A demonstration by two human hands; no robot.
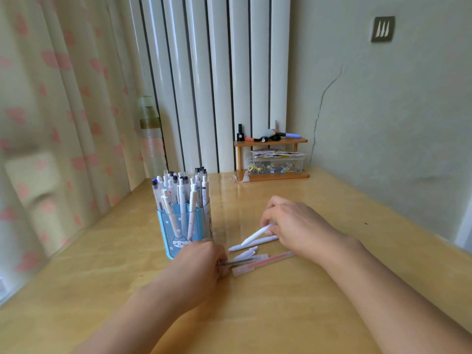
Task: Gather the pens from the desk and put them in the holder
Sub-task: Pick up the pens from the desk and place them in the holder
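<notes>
Blue holder (182, 227) standing upright left of centre on the wooden desk (281, 302), already crowded with white pens (178, 192); just in front of it and to its right, left hand (201, 261) curled round the near ends of a few pens (238, 261), apparently a dark one among them, fingers mostly hidden behind the knuckles; right beside that, a frosted pen with a red core (265, 263) lying flat, long axis running left to right and tilted slightly away, left end almost touching the left hand; further back, two or three pale pens (245, 247) lying roughly parallel to it, tips pointing left toward the holder; on the right, right hand (293, 226) pinching one white pen (258, 233), lifted a little at the gripped end, tip angled down and left; hands apart, each gripping its own pens, loose ones lying between them.

Judged midway through gathering: left hand nearer the holder, so likely the one to carry the bundle across; every pen already aligned with tips leftward, so a short swing up and over the rim should do; crowded holder may resist, a possible snag.

At the far back right, small wooden shelf (272, 159) with a clear box (275, 162) of bits.
</notes>
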